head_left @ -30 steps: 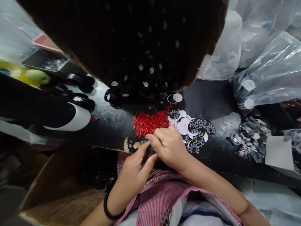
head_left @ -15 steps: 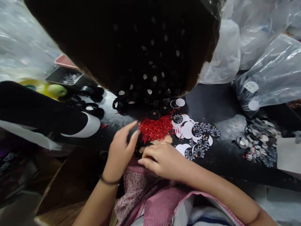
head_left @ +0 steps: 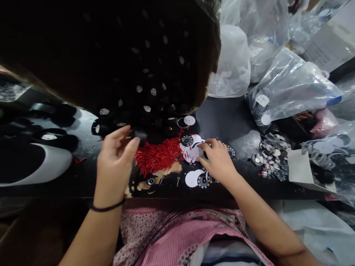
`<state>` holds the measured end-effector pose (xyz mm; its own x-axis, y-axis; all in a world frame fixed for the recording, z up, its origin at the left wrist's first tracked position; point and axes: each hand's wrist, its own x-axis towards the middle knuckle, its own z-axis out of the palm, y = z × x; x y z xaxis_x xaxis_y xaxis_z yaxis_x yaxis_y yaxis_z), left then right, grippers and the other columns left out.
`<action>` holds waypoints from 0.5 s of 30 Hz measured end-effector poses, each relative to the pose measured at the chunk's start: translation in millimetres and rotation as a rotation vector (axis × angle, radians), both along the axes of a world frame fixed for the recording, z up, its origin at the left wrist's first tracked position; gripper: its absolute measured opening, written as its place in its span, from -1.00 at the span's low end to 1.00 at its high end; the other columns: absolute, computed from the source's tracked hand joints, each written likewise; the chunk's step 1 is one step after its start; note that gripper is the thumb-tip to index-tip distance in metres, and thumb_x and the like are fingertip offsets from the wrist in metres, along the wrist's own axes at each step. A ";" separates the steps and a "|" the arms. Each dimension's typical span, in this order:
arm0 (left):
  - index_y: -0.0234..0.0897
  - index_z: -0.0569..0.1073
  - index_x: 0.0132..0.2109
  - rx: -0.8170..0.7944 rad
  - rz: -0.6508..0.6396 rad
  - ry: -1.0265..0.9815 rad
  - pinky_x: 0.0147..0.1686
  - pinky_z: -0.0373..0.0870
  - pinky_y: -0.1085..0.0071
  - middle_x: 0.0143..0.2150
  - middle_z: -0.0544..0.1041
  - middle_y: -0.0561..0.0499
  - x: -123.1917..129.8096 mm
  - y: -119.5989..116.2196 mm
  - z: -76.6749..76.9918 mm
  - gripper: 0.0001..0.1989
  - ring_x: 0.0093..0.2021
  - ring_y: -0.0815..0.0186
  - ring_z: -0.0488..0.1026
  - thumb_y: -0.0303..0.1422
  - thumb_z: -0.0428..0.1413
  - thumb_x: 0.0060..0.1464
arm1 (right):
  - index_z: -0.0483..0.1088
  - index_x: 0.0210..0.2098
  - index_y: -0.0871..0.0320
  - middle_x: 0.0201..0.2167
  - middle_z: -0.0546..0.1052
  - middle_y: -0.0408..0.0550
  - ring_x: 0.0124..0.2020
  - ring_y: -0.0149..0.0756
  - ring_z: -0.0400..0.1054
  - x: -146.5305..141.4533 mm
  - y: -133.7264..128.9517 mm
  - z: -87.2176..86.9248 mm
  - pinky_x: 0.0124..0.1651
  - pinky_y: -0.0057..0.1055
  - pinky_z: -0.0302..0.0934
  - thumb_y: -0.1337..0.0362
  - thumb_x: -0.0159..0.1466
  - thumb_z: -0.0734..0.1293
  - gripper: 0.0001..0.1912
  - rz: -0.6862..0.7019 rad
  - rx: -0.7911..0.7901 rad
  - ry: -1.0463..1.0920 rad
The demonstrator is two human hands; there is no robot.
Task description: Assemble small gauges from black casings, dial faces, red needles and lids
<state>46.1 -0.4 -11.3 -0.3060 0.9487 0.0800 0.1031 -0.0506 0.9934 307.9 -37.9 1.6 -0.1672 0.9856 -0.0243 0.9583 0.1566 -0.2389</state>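
My left hand (head_left: 115,155) holds a small black round case (head_left: 139,136) between thumb and fingers, above the left end of a heap of red slivers (head_left: 159,155). To the right, my right hand (head_left: 219,159) is on the spread of printed dial discs, thumb and fingertips closing on the edge of one disc (head_left: 202,146); the fingers partly cover it. White discs (head_left: 192,178) and black-and-white dials (head_left: 187,140) lie around it, some with red slivers on top. A small round metal part (head_left: 151,181) and a screw-like pin (head_left: 178,181) lie near the table's front edge.
A large dark box (head_left: 69,55) full of black cases overhangs the back of the black table (head_left: 222,114). Clear plastic bags (head_left: 294,88) stand at the right, near a pile of small parts (head_left: 273,157) and a white carton (head_left: 301,168). A black-and-white cylinder (head_left: 55,166) lies left.
The view has turned right. My left hand has moved up to the black cases and taken one. My right hand has gone from the table edge to the dial discs.
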 end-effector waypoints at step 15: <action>-0.14 0.54 0.00 -0.579 -0.216 -1.020 0.10 0.48 0.16 0.06 0.61 -0.06 64.8 -64.1 12.6 -0.62 0.13 0.15 0.51 -0.03 0.02 0.26 | 0.55 -0.15 0.09 -0.21 0.56 -0.01 -0.13 -0.28 0.46 -22.5 -21.2 11.7 0.01 -0.29 0.35 0.26 0.38 0.29 -0.82 0.247 0.082 0.721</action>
<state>110.9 -64.5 1.2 0.1900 0.8033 -0.5644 -0.7028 0.5127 0.4932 285.5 -59.0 13.3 -0.3297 0.9114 0.2461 0.5047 0.3905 -0.7699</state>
